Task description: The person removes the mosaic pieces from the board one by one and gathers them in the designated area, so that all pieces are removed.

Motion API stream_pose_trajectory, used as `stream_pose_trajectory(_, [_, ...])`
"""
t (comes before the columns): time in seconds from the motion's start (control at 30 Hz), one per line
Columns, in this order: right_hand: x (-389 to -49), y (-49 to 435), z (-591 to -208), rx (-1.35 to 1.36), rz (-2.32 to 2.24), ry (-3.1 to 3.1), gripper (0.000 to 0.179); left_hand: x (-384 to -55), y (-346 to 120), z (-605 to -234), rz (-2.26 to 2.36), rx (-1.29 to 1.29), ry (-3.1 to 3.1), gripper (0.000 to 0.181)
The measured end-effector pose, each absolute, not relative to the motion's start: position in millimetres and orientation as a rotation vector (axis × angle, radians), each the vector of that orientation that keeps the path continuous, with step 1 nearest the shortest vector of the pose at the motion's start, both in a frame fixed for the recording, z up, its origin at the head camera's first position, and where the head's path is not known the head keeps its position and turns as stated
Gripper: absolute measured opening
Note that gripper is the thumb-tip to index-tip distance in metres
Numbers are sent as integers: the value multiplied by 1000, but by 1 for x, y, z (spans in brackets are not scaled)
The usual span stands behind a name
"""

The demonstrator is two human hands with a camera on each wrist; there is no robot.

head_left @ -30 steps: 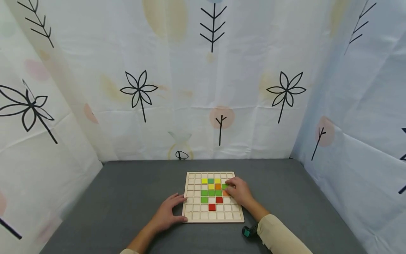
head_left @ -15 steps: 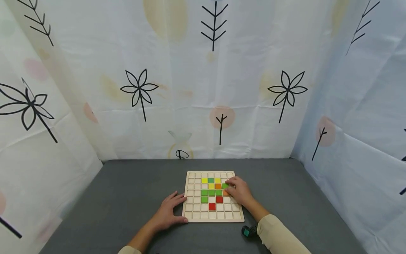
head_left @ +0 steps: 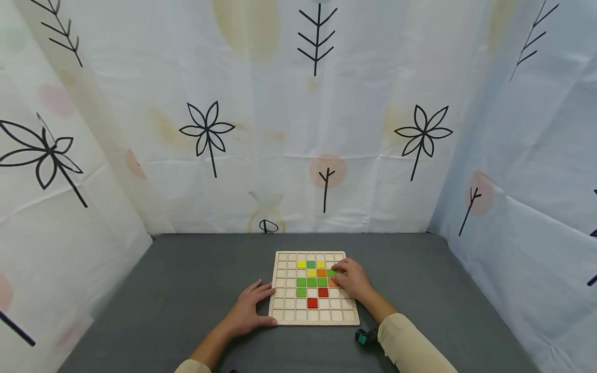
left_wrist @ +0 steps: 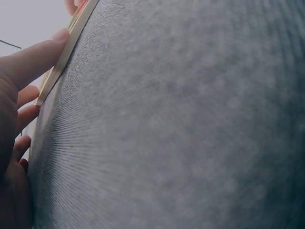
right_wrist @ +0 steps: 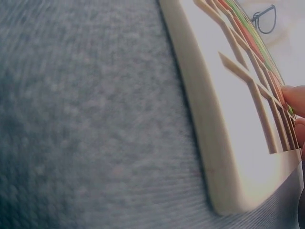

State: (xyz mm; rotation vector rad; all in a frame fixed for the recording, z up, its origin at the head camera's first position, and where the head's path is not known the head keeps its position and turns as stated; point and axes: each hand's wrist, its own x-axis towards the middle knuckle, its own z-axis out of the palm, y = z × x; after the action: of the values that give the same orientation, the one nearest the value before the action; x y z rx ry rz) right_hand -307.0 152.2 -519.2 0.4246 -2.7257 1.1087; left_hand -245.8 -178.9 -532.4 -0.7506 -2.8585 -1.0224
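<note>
A pale wooden grid board point(head_left: 284, 315) lies on the grey cloth, with yellow, green, orange and red square tiles in some of its cells. My left hand point(head_left: 246, 311) rests at the board's left side, fingers spread along the edge and thumb touching the lower left corner. On the right, my right hand point(head_left: 353, 281) reaches over the board's edge. Its thumb and index fingertips sit at either side of a green tile point(head_left: 331, 272) in the second row, pinching it. An orange tile point(head_left: 333, 283) just below is partly covered by the thumb. In the right wrist view the thumb point(right_wrist: 294, 98) overlaps the tiles.
Grey cloth point(head_left: 186, 280) covers the table. White curtains point(head_left: 373, 197) printed with plants enclose the back and both sides. A small black device point(head_left: 366, 338) with a green square is at the right wrist, below the board's lower right corner.
</note>
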Motion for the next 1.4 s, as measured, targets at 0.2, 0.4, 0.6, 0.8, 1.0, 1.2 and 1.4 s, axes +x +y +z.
stream_pose_trajectory(0.2, [-305, 152, -519, 433, 1136, -2707, 19, -245, -178, -533, -1016, -738, -2868, 82])
stream_pose_trajectory(0.4, [-307, 151, -520, 377, 1199, -2706, 20, -246, -178, -532, -1021, -725, -2880, 83])
stream_pose_trajectory(0.6, [-307, 147, -515, 374, 1221, -2701, 20, -244, -178, -528, -1050, -718, -2897, 83])
stream_pose_trajectory(0.8, [-306, 143, -511, 393, 1119, -2723, 19, -243, -179, -530, -1049, -741, -2882, 83])
stream_pose_trajectory(1.0, [-307, 142, -511, 419, 1129, -2695, 14, -244, -180, -532, -1029, -733, -2894, 83])
stream_pose_trajectory(1.2, [-309, 143, -511, 440, 1122, -2708, 13, -243, -179, -532, -1038, -720, -2898, 83])
stream_pose_trajectory(1.4, [-310, 142, -506, 446, 1072, -2748, 13, -243, -179, -532, -1034, -719, -2897, 84])
